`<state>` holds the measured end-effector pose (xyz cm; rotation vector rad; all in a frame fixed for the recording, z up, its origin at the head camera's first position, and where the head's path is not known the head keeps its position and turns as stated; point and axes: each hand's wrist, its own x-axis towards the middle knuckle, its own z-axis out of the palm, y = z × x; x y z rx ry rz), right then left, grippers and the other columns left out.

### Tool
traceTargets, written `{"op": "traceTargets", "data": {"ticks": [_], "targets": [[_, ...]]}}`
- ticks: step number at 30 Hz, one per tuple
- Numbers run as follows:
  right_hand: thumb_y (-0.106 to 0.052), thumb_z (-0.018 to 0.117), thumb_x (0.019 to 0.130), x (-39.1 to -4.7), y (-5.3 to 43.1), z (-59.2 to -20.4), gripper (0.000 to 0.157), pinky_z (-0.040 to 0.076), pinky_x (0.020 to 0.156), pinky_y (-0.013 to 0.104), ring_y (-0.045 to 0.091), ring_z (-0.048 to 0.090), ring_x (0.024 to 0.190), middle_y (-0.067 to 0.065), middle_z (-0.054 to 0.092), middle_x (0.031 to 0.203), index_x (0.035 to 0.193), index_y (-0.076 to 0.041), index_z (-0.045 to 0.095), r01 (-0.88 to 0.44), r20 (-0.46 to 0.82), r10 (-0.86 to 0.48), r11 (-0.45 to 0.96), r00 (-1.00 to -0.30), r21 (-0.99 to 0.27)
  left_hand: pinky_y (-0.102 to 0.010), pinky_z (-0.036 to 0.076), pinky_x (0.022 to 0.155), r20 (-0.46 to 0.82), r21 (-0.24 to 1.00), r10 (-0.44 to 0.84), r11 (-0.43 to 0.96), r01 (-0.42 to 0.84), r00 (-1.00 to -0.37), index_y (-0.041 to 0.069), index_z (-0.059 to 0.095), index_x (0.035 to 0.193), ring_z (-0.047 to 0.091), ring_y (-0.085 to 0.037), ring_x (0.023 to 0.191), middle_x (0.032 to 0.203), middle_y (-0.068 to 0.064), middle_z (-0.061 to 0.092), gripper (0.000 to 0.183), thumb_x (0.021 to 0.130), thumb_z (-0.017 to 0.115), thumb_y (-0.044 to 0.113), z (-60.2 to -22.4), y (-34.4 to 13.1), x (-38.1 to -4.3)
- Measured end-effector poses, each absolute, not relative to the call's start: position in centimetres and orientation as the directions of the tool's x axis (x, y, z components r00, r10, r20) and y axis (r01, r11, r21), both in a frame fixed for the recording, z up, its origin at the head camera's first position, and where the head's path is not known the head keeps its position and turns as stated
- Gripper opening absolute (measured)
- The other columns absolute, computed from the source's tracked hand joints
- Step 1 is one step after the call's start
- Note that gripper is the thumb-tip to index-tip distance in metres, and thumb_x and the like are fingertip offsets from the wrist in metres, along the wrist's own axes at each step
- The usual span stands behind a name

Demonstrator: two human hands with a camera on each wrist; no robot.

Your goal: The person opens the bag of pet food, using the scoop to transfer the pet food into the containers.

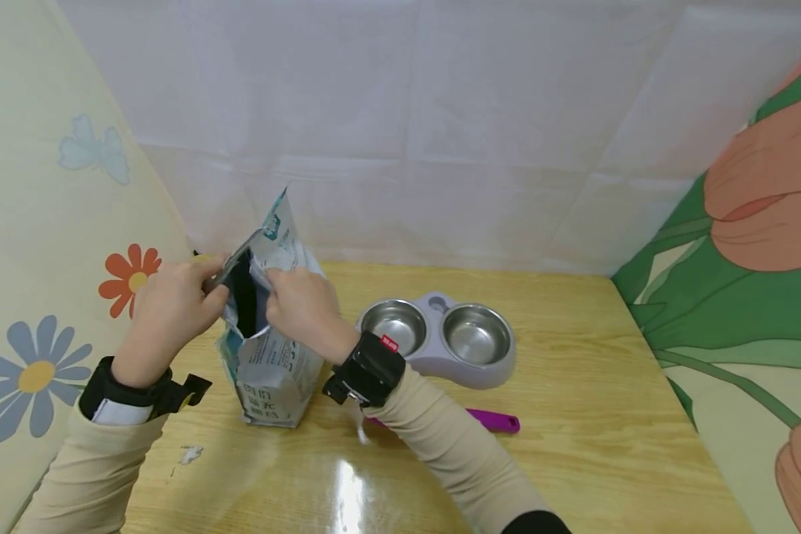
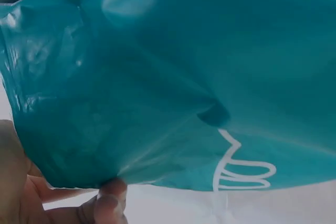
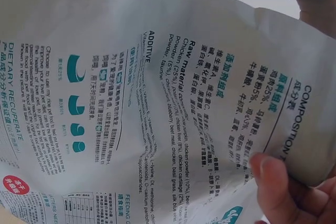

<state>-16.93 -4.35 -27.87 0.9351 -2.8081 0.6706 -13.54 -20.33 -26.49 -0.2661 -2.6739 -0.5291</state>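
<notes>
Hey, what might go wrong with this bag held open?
The bag might tip if the left hand or right hand loses its grip on the open top. The right sleeve crosses the purple handle in the head view and may knock it. The right wristband could bump the nearest bowl.

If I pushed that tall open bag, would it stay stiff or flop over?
The bag would probably bend easily, since it looks thin and creased. It might tip, because it stands taller than it is wide. Its shiny teal side could feel slippery.
</notes>
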Motion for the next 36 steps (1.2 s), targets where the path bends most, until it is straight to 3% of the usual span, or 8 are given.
{"op": "traceTargets", "data": {"ticks": [14,19,24,31,36], "targets": [[-0.006,0.054,0.082,-16.9,-3.9,-28.2,0.005,0.029,0.036,0.016,0.006,0.04,0.04,-0.004,0.041,0.052,0.08,-0.01,0.056,-0.572,0.23,-0.527,0.702,-0.818,-0.425,-0.028,0.02,0.034,0.426,0.331,0.091,0.91,0.249,-0.9,0.0,0.064,0.106,0.026,-0.017,0.035,0.047,-0.001,0.031,0.033,0.078,0.046,0.003,-26.6,-20.4,-13.4],[-0.008,0.054,0.083,-17.2,-3.9,-28.3,0.007,0.028,0.037,0.017,0.006,0.039,0.04,-0.004,0.04,0.051,0.077,-0.011,0.054,-0.574,0.223,-0.535,0.688,-0.815,-0.445,-0.028,0.019,0.035,0.44,0.326,0.1,0.908,0.262,-0.892,-0.001,0.063,0.102,0.025,-0.016,0.035,0.048,-0.001,0.03,0.03,0.078,0.046,0.004,-26.7,-20.1,-13.3],[-0.011,0.053,0.083,-17.9,-3.9,-28.2,0.021,0.028,0.038,0.017,0.006,0.036,0.04,-0.004,0.039,0.051,0.065,-0.013,0.043,-0.589,0.218,-0.566,0.635,-0.795,-0.5,-0.028,0.02,0.035,0.452,0.334,0.117,0.897,0.29,-0.884,-0.001,0.063,0.095,0.025,-0.016,0.035,0.048,-0.001,0.03,0.024,0.078,0.047,0.003,-26.8,-19.9,-13.5],[-0.017,0.052,0.086,-18.0,-4.7,-27.6,0.02,0.025,0.038,0.017,0.006,0.033,0.039,-0.005,0.037,0.052,0.067,-0.015,0.047,-0.595,0.203,-0.588,0.613,-0.783,-0.519,-0.028,0.02,0.036,0.445,0.338,0.15,0.885,0.321,-0.883,0.0,0.057,0.084,0.026,-0.013,0.036,0.049,0.0,0.031,0.01,0.079,0.049,0.003,-26.9,-19.9,-13.7],[-0.023,0.052,0.088,-18.1,-5.2,-27.1,0.02,0.024,0.039,0.018,0.007,0.035,0.041,-0.004,0.038,0.053,0.07,-0.016,0.05,-0.616,0.229,-0.592,0.61,-0.772,-0.499,-0.028,0.022,0.036,0.443,0.33,0.168,0.883,0.335,-0.88,-0.001,0.059,0.089,0.027,-0.013,0.037,0.05,-0.001,0.034,0.013,0.079,0.051,0.002,-27.0,-19.9,-13.8]]}}
